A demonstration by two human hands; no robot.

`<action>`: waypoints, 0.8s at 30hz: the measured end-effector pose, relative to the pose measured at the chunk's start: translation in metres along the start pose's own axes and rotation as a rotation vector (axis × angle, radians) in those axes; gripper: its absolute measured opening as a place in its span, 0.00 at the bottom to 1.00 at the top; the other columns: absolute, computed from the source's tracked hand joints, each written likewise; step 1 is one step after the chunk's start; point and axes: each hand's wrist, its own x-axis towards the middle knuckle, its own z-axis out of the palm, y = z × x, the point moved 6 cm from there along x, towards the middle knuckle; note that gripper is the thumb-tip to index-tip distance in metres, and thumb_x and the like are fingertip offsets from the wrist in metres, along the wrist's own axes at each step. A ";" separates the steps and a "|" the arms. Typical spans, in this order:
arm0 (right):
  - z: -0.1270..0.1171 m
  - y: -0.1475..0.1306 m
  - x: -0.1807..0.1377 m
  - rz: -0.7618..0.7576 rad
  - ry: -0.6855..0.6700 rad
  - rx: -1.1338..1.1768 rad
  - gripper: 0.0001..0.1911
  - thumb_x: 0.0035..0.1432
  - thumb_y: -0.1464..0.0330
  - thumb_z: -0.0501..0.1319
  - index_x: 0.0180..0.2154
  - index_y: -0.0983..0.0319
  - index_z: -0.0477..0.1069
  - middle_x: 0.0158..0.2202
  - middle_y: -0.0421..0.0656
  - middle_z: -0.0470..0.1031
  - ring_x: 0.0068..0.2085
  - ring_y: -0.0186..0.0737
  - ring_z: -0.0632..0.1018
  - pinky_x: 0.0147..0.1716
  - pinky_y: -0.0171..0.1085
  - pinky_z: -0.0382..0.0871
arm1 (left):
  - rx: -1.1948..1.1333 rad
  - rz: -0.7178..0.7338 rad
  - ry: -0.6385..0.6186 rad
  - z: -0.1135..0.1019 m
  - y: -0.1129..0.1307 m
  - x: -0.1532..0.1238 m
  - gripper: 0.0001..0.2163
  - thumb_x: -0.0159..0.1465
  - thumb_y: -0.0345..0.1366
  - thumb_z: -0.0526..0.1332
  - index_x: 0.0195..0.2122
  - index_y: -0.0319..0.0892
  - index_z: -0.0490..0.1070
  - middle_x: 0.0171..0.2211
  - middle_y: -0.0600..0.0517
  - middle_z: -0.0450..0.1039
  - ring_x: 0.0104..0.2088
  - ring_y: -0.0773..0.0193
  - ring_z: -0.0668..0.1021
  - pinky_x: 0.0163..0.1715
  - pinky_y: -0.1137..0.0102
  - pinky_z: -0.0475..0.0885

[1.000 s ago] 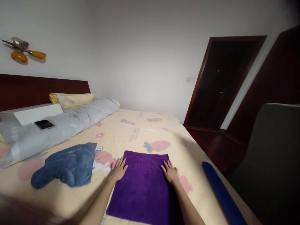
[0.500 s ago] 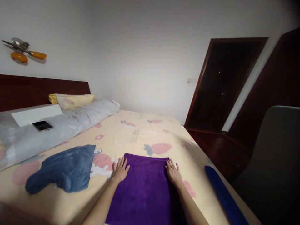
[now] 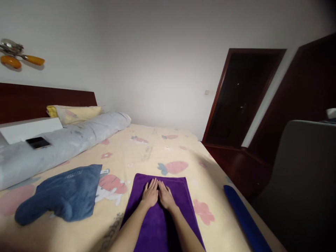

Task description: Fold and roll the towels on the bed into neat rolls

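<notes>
A purple towel (image 3: 154,229) lies spread on the bed, its far edge towards the wall and its near end cut off by the frame. My left hand (image 3: 150,194) rests flat on it near the far edge, fingers stretched out. Close beside it, my right hand (image 3: 166,195) also lies flat on the cloth, the fingertips of both hands almost meeting. Neither hand grips anything. To the left of the towel is a crumpled blue cloth item (image 3: 65,194) with a small white tag.
A strawberry-patterned sheet (image 3: 147,150) covers the bed. A grey rolled bedding bundle (image 3: 86,131) carries a phone (image 3: 38,142) and stands by a white box (image 3: 31,128). A long dark-blue object (image 3: 244,217) lies along the right edge, near a grey chair back (image 3: 304,168).
Both hands have moved inward from the towel's side edges to its middle, where they now lie side by side. The view has shifted slightly to the right.
</notes>
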 end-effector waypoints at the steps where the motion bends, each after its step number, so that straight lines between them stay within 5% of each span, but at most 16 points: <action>1: 0.002 -0.003 0.000 -0.001 -0.008 0.006 0.27 0.69 0.59 0.39 0.66 0.56 0.53 0.67 0.37 0.55 0.67 0.38 0.57 0.63 0.38 0.54 | 0.000 -0.013 -0.008 0.001 -0.001 0.003 0.26 0.69 0.40 0.40 0.69 0.44 0.48 0.69 0.50 0.47 0.69 0.60 0.51 0.65 0.55 0.50; 9: -0.005 0.083 -0.007 0.272 -0.073 -0.043 0.33 0.66 0.50 0.42 0.66 0.59 0.53 0.68 0.47 0.50 0.69 0.45 0.52 0.65 0.52 0.45 | 0.022 -0.211 -0.026 -0.021 -0.081 -0.001 0.28 0.69 0.48 0.38 0.68 0.45 0.49 0.70 0.49 0.44 0.69 0.56 0.50 0.65 0.48 0.47; 15: -0.005 0.133 -0.016 0.444 -0.067 -0.100 0.36 0.66 0.51 0.41 0.67 0.66 0.48 0.69 0.51 0.48 0.69 0.48 0.51 0.65 0.56 0.46 | 0.043 -0.342 -0.013 -0.027 -0.104 -0.006 0.28 0.70 0.47 0.38 0.68 0.42 0.49 0.70 0.47 0.45 0.69 0.55 0.50 0.64 0.47 0.47; 19: -0.012 0.119 -0.015 0.445 0.054 -0.168 0.37 0.66 0.54 0.42 0.66 0.73 0.48 0.69 0.57 0.45 0.69 0.53 0.48 0.66 0.57 0.39 | 0.091 -0.373 0.102 -0.030 -0.084 -0.006 0.28 0.69 0.44 0.40 0.68 0.38 0.48 0.70 0.44 0.42 0.69 0.51 0.47 0.65 0.44 0.43; 21: -0.012 0.087 -0.008 0.323 0.116 -0.155 0.34 0.67 0.57 0.41 0.66 0.72 0.47 0.69 0.55 0.44 0.70 0.51 0.47 0.66 0.55 0.37 | 0.101 -0.245 0.168 -0.026 -0.054 -0.004 0.27 0.70 0.41 0.40 0.69 0.40 0.47 0.70 0.47 0.43 0.69 0.54 0.47 0.66 0.48 0.43; 24: 0.003 0.031 -0.001 0.124 0.021 -0.036 0.30 0.66 0.65 0.39 0.67 0.66 0.48 0.69 0.48 0.46 0.69 0.43 0.48 0.66 0.49 0.43 | 0.038 0.026 0.133 -0.006 0.001 -0.001 0.26 0.70 0.38 0.39 0.69 0.43 0.44 0.70 0.51 0.45 0.69 0.60 0.49 0.66 0.54 0.47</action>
